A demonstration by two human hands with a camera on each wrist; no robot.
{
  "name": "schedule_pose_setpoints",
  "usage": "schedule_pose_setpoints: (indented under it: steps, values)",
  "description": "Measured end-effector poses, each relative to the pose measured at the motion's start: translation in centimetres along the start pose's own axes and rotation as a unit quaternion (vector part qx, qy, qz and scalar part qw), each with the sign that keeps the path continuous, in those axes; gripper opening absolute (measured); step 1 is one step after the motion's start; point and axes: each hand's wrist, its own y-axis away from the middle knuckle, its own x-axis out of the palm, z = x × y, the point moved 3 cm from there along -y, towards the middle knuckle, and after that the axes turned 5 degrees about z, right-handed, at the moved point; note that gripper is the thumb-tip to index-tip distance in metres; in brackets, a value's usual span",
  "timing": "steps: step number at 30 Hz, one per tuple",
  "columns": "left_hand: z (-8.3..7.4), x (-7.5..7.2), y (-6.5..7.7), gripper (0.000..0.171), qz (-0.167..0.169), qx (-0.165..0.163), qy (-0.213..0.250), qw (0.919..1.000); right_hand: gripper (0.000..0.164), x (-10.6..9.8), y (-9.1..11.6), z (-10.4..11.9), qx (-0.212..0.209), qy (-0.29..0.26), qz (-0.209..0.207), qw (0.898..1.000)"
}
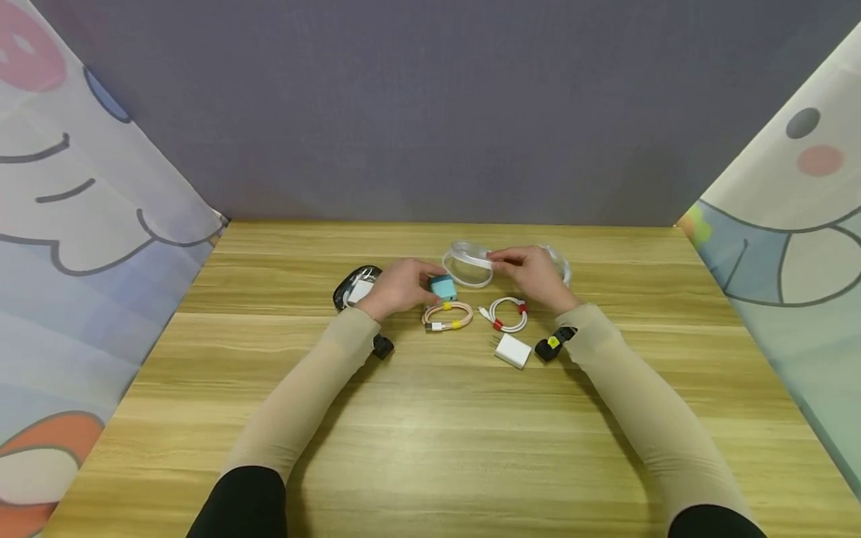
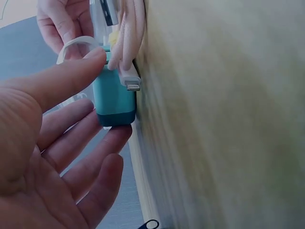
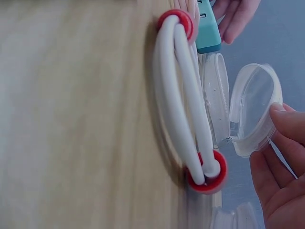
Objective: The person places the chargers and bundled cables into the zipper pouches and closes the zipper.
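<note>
A teal charger block [image 1: 443, 288] lies between the thumb and fingers of my left hand [image 1: 400, 286]. In the left wrist view, the thumb reaches over one end of the charger [image 2: 114, 98] while fingertips touch its dark-teal end. My right hand [image 1: 534, 273] pinches the raised lid of a clear case with a white rim [image 1: 471, 263], seen folded open in the right wrist view. A pink coiled cable [image 1: 460, 308] with yellow ties lies just in front of the charger. Beside it is a white coiled cable [image 1: 501, 314] with red ties.
A white charger [image 1: 514, 350] lies near the right wrist camera. At the left, a black case [image 1: 344, 290] with a white charger in it is partly behind my left hand. A second clear case [image 1: 561, 265] shows behind my right hand. A grey panel [image 1: 430, 112] borders the wooden table.
</note>
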Motion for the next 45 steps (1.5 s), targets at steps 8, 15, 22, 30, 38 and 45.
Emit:
schedule_pose_setpoints:
  steps: [8, 15, 22, 30, 38, 45]
  values:
    - [0.5, 0.3, -0.4, 0.059, 0.001, 0.008, 0.013, 0.9999, 0.023, 0.2, 0.0, -0.5, 0.019, -0.007, 0.000, 1.000]
    - [0.8, 0.2, -0.3, 0.057, 0.003, 0.003, 0.040, 0.9992, 0.024, 0.3, 0.0, -0.6, 0.021, -0.004, 0.002, 1.000]
    - [0.9, -0.4, 0.1, 0.055, 0.006, -0.008, 0.076, 0.9971, 0.023, 0.2, 0.2, -0.3, 0.023, 0.002, 0.000, 1.000]
    - [0.4, -1.3, -0.2, 0.055, -0.031, 0.011, 0.086, 0.9958, 0.024, 0.2, 0.2, -0.3, 0.026, -0.005, -0.006, 1.000]
    - [-0.2, -1.1, -1.4, 0.049, -0.058, 0.009, 0.089, 0.9943, 0.019, 0.5, 0.0, 0.0, 0.031, -0.007, -0.036, 0.999]
    - [-0.3, -0.5, -2.4, 0.049, -0.064, 0.001, 0.092, 0.9937, 0.016, 0.9, 0.0, 0.5, 0.027, -0.017, -0.035, 0.999]
